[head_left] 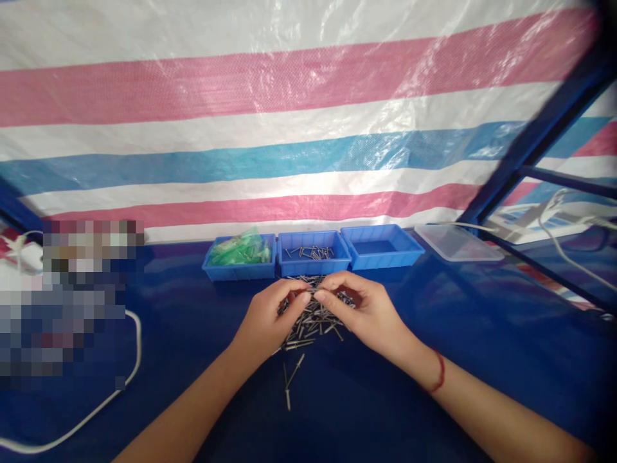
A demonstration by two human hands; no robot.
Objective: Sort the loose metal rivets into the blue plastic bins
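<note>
A loose pile of metal blind rivets [313,321] lies in the middle of the blue table. Just above it my left hand [277,315] and my right hand [364,312] meet almost tip to tip, each with thumb and forefinger pinched. Between the fingertips is a thin metal piece that looks like a blind rivet [312,290], mostly covered by the fingers. Nearer to me, two or so stray rivets [288,399] lie apart from the pile. Behind the hands, the middle blue bin [315,265] holds several rivets.
Left of the middle bin, another blue bin [241,272] holds green plastic bags [241,249]. A third blue bin [388,258] stands at the right, beside a translucent lid [457,243]. A white cable [139,347] curves over the table's left side. Striped sheeting [289,161] hangs behind.
</note>
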